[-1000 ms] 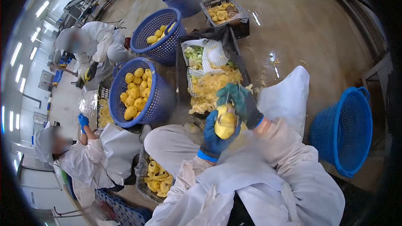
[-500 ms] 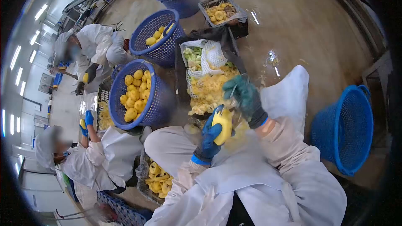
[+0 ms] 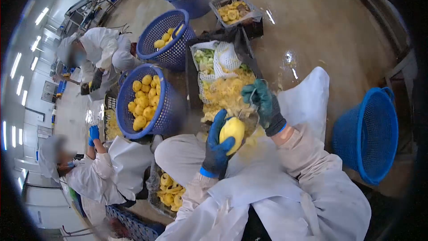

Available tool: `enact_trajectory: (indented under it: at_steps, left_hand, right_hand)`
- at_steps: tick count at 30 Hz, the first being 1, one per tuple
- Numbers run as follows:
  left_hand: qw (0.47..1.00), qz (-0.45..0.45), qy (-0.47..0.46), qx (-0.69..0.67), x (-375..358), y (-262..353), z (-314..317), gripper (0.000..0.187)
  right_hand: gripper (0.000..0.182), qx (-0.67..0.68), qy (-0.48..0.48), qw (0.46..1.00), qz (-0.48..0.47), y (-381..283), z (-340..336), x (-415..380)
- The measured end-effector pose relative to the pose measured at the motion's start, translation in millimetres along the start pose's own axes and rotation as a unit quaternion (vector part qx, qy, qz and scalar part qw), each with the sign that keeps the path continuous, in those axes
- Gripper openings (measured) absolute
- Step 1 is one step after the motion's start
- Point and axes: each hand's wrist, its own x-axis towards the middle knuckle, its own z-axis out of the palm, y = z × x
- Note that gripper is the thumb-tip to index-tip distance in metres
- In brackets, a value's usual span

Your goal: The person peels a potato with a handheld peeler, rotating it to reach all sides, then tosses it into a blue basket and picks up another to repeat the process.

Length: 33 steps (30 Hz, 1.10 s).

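My left hand (image 3: 216, 145), in a dark blue glove, is wrapped around a smooth, oval yellow fruit (image 3: 232, 133) held above my lap. Its exact kind is not clear. Just to its right, my right hand (image 3: 263, 105) in a green-stained glove is closed on a thin metal tool with a wire-like loop (image 3: 255, 117), whose end is near the fruit and partly blurred. Beyond my hands sits a black crate (image 3: 192, 85) containing shredded yellow scraps (image 3: 229, 91), green trimmings (image 3: 205, 60) and white foam netting (image 3: 226, 60).
Left of the crate, a blue-violet basket (image 3: 167, 107) holds yellow fruits; two more baskets (image 3: 187, 47) (image 3: 196, 2) stand beyond. Yellow pieces fill one crate (image 3: 254, 20) behind and another (image 3: 158, 196) by my left leg. A blue basket (image 3: 379, 138) stands right. Two co-workers (image 3: 102, 47) (image 3: 93, 169) sit left.
My left hand has turned the yellow fruit so a rounder side shows, and shifted slightly left. My right hand has moved slightly right with the metal tool.
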Motion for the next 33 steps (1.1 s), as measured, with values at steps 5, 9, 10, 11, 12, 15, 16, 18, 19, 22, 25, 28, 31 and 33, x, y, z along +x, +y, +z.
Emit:
enact_trajectory:
  at_steps: [5, 9, 10, 11, 12, 15, 16, 18, 19, 22, 25, 28, 31, 33]
  left_hand:
    - [0.919, -0.163, 0.011, -0.359, 6.4, -15.9, 3.5, 0.065]
    - [0.919, -0.145, 0.056, -0.362, 6.2, -33.2, 4.3, 0.053]
    - [0.912, -0.175, 0.054, -0.367, 7.3, -36.5, -0.9, 0.051]
    - [0.904, -0.204, 0.053, -0.372, 8.4, -39.7, -6.1, 0.050]
    - [0.897, -0.213, 0.032, -0.386, 8.2, -34.6, -3.9, 0.050]
    - [0.891, -0.217, -0.009, -0.398, 8.0, -18.6, 4.9, 0.053]
    - [0.920, -0.166, -0.012, -0.355, 7.3, -21.6, 6.0, 0.053]
    - [0.961, -0.067, -0.012, -0.268, -0.7, -33.7, 9.9, 0.054]
    - [0.959, -0.080, -0.009, -0.272, 1.0, -31.7, 9.3, 0.054]
    - [0.892, -0.241, 0.018, -0.382, 11.6, -12.6, 4.5, 0.057]
    - [0.977, -0.068, 0.043, -0.199, 4.4, -27.4, 12.5, 0.048]
    - [0.960, -0.131, 0.080, -0.233, 10.8, -27.1, 16.5, 0.046]
    - [0.916, -0.170, 0.091, -0.351, 17.4, -16.3, 20.5, 0.045]
    - [0.913, -0.163, 0.038, -0.371, 22.3, -13.0, 12.8, 0.045]
  right_hand:
    - [0.044, -0.089, -0.001, 0.990, -0.113, 19.9, -29.3, 32.3]
    - [0.035, -0.106, -0.085, 0.981, -0.137, 26.6, -6.3, -8.6]
    - [0.032, -0.107, -0.117, 0.982, -0.103, 22.6, 2.5, -14.1]
    - [0.029, -0.109, -0.148, 0.981, -0.069, 18.5, 11.4, -19.7]
    - [0.028, -0.087, -0.111, 0.986, -0.091, 22.0, -2.1, -4.9]
    - [0.023, 0.015, 0.017, 0.995, -0.098, 15.7, -33.3, 32.4]
    - [0.022, -0.114, -0.061, 0.969, -0.210, 10.3, -28.0, 28.1]
    - [0.022, -0.132, -0.159, 0.966, -0.156, 12.1, -7.2, 2.1]
    - [0.023, -0.011, -0.139, 0.990, -0.002, 12.2, 7.2, -13.8]
    - [0.023, -0.094, -0.008, 0.983, -0.159, 18.2, -32.6, 26.2]
    - [0.025, -0.020, -0.086, 0.980, -0.178, 17.9, -16.9, 16.5]
    - [0.033, -0.068, -0.131, 0.980, -0.135, 32.6, -21.7, 10.9]
    - [0.041, -0.084, 0.025, 0.985, -0.147, 26.5, -39.0, 34.1]
    - [0.042, -0.093, 0.022, 0.988, -0.122, 2.9, -17.1, 8.8]
